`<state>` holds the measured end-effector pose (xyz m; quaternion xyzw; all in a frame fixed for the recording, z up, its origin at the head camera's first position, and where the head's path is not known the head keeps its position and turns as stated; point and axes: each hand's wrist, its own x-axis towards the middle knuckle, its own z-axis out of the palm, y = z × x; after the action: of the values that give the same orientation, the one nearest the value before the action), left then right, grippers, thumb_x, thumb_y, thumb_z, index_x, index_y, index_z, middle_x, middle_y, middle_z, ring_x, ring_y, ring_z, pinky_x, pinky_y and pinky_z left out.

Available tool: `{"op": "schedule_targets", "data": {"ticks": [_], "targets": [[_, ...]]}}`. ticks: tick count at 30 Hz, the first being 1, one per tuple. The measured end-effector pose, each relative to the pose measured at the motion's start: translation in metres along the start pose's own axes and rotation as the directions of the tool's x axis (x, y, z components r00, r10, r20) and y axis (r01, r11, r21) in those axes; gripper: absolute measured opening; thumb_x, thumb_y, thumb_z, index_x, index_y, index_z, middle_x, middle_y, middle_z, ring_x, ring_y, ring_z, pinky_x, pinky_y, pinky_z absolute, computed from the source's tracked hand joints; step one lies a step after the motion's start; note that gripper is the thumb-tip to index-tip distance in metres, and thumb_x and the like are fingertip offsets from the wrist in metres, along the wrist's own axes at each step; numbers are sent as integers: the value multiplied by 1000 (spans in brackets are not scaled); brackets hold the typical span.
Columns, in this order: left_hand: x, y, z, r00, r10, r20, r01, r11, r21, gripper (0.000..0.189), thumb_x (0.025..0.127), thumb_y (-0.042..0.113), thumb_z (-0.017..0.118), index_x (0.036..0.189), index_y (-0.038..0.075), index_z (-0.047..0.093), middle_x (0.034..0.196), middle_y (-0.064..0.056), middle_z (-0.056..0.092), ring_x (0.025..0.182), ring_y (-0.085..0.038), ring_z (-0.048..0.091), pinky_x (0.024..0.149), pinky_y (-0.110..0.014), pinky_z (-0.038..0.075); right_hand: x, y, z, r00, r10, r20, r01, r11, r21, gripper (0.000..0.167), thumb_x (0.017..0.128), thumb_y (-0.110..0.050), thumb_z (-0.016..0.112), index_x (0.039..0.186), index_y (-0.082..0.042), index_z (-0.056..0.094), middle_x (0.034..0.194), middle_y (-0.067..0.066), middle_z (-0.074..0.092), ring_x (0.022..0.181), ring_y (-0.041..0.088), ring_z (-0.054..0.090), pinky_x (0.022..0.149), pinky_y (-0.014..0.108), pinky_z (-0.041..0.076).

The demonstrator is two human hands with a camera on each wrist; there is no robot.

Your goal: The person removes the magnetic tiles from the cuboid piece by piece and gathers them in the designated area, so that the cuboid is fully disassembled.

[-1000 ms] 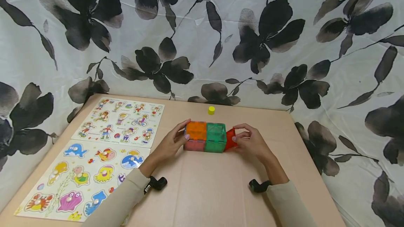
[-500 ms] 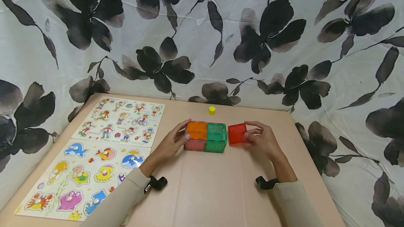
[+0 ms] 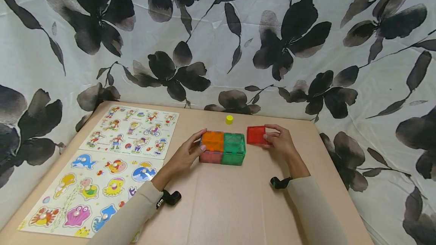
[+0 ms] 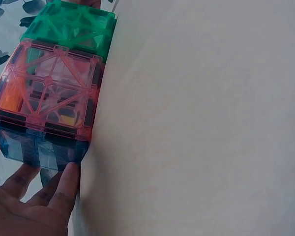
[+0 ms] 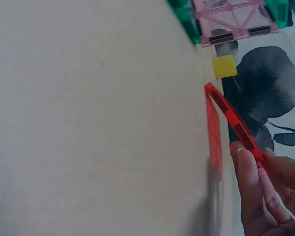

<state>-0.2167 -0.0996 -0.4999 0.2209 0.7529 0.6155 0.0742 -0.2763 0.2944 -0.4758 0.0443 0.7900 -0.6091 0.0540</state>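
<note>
A box built of see-through magnetic tiles (image 3: 234, 143) stands on the table, orange and green on top, pink and green along the front. My left hand (image 3: 185, 154) holds its left end, thumb at the near corner and fingers behind. In the left wrist view, the fingertips meet the blue end tile (image 4: 39, 147) beside the pink tile (image 4: 49, 88). My right hand (image 3: 281, 141) pinches a square red magnetic tile (image 3: 255, 135) by its right edge, apart from the box. The right wrist view shows this red tile (image 5: 233, 120) tilted, nearly edge-on, between thumb and fingers.
A small yellow piece (image 3: 229, 119) stands near the table's back edge, behind the box. Two picture boards lie on the left, one with children (image 3: 126, 148) and one with sea animals (image 3: 102, 162), under my left forearm. A floral cloth (image 3: 225, 41) hangs behind the table.
My right hand has drawn the red tile away from the box's right end, then moved it slightly farther back. The left hand and the box have stayed in place.
</note>
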Motion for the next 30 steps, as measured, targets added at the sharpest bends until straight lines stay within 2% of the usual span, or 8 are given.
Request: {"op": "schedule_targets", "data": {"ticks": [3, 6, 11, 13, 16, 20, 26, 30], "targets": [[0, 1, 0, 1000, 6, -1, -6, 1000, 3, 61, 112, 21, 57, 168, 23, 32, 175, -9, 30, 156, -43, 39, 124, -62, 38, 6, 3, 3, 1000, 17, -24, -18, 999, -38, 54, 101, -1, 70, 153, -4, 55, 128, 34, 70, 81, 22, 81, 75, 36, 67], [1, 1, 0, 1000, 10, -1, -10, 1000, 7, 62, 112, 20, 57, 168, 20, 31, 175, -10, 30, 156, -44, 39, 124, -62, 39, 8, 4, 6, 997, 21, -68, -31, 990, -141, 50, 102, -8, 71, 150, -6, 59, 129, 30, 72, 86, 25, 80, 74, 33, 67], [1, -1, 0, 1000, 11, 3, -11, 1000, 6, 62, 112, 20, 57, 168, 22, 31, 175, -9, 31, 155, -43, 40, 124, -60, 40, -2, -2, 10, 987, -62, -148, 1, 925, -380, 43, 102, -18, 73, 144, -11, 65, 126, 22, 76, 96, 31, 80, 70, 24, 64], [0, -1, 0, 1000, 12, 1, -12, 1000, 7, 61, 112, 20, 57, 168, 23, 32, 175, -9, 31, 156, -42, 40, 124, -60, 40, -12, -9, 14, 985, -113, -134, 46, 905, -424, 40, 103, -21, 71, 142, -12, 67, 123, 21, 77, 95, 34, 79, 69, 24, 62], [0, -2, 0, 1000, 14, -3, -14, 1000, 15, 61, 112, 20, 57, 168, 22, 32, 175, -8, 31, 156, -42, 40, 124, -59, 40, -31, -18, 23, 987, -157, -45, 126, 908, -399, 40, 105, -24, 69, 143, -15, 67, 117, 22, 78, 95, 38, 78, 73, 34, 64], [1, -4, 0, 1000, 28, 1, -28, 999, 18, 62, 112, 20, 57, 168, 19, 31, 175, -9, 31, 157, -43, 39, 124, -61, 39, -55, -25, 39, 984, -158, 86, 176, 941, -290, 47, 105, -30, 70, 148, -15, 63, 116, 22, 79, 99, 40, 78, 85, 44, 65], [0, -5, -2, 1000, 26, -3, -26, 1000, 12, 61, 112, 20, 57, 167, 24, 33, 174, -8, 33, 154, -42, 42, 124, -60, 40, -73, -25, 64, 975, -156, 159, 185, 964, -193, 48, 102, -29, 74, 148, -23, 64, 111, 11, 82, 103, 29, 78, 91, 30, 59], [-1, -5, -2, 1000, 30, 2, -30, 1000, 9, 62, 111, 19, 58, 168, 21, 32, 174, -8, 32, 154, -42, 43, 124, -61, 40, -77, -24, 76, 974, -177, 138, 201, 963, -180, 45, 99, -22, 77, 143, -23, 69, 104, 9, 81, 96, 23, 72, 83, 25, 59]]}}
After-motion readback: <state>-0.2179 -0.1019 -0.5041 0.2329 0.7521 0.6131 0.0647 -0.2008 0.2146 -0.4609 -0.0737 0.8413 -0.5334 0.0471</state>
